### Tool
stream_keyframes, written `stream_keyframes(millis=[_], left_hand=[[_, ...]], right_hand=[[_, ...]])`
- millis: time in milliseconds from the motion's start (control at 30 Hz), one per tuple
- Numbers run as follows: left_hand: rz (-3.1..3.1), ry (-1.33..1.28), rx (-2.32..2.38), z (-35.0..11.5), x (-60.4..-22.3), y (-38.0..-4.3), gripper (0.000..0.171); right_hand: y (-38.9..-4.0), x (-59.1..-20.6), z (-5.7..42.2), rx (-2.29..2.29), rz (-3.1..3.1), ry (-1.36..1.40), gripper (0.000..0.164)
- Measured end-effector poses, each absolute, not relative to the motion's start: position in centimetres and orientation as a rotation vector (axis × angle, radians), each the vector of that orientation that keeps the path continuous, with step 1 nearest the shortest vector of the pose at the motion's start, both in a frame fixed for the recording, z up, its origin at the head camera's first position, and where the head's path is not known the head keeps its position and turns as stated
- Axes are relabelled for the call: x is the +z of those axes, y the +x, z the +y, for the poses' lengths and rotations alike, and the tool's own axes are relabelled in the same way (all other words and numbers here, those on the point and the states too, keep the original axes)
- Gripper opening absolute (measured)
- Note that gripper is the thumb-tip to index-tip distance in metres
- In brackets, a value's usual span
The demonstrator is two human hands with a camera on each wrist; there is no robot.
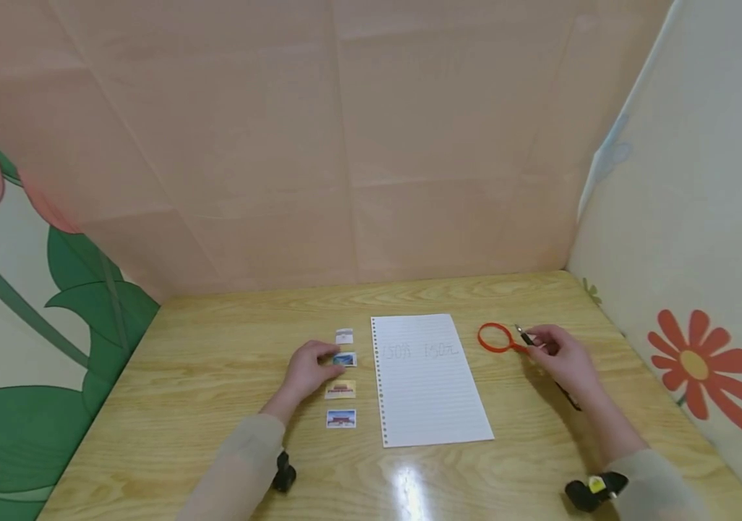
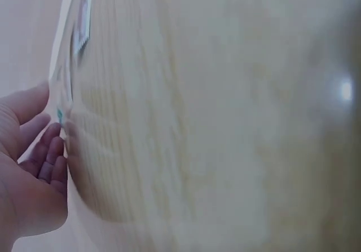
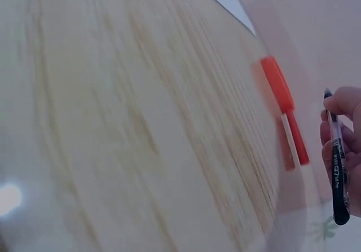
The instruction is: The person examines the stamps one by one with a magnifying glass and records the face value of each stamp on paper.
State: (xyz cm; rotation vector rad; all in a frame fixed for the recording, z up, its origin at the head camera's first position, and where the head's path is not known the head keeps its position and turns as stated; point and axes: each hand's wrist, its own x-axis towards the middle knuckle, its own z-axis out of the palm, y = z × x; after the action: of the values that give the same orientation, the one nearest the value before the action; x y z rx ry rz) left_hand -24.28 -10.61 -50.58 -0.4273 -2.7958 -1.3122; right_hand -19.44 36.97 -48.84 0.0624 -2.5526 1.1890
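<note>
Gripping the pen [image 3: 337,176] above the table's right side, the right hand [image 1: 563,358] hides its middle and part of the red magnifier [image 3: 277,85] in the head view. The left hand's [image 1: 309,369] parted thumb and finger flank the blue stamp [image 1: 346,359]; contact is unclear. The paper [image 1: 432,405] bears faint handwriting [image 1: 439,351].

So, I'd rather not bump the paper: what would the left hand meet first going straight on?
The blue stamp at its fingers, then probably the paper; height is hard to judge.
</note>
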Motion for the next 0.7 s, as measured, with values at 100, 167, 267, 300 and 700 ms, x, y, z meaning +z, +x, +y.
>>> stream_keyframes(millis=[100, 167, 267, 300, 700], left_hand=[[-2.801, -0.423, -1.332, -10.1, -49.9, -23.5, 0.041], [-2.786, -0.453, -1.334, -9.5, -49.4, -22.9, 0.04], [-2.726, -0.539, -1.335, -8.5, -48.8, -21.9, 0.039], [-2.705, -0.577, -1.331, -8.2, -48.7, -21.6, 0.038], [-2.767, -0.919, -1.207, -4.2, -48.2, -17.5, 0.04]], right_hand=[[-19.6, -48.9, 35.9, 1.232, -2.546, 0.133, 0.03], [-19.8, -49.0, 35.3, 1.239, -2.545, 0.186, 0.029], [-20.0, -49.1, 34.2, 1.256, -2.542, 0.254, 0.026], [-20.1, -49.2, 33.9, 1.264, -2.543, 0.272, 0.024], [-20.8, -49.5, 29.0, 1.593, -2.509, 0.345, 0.022]])
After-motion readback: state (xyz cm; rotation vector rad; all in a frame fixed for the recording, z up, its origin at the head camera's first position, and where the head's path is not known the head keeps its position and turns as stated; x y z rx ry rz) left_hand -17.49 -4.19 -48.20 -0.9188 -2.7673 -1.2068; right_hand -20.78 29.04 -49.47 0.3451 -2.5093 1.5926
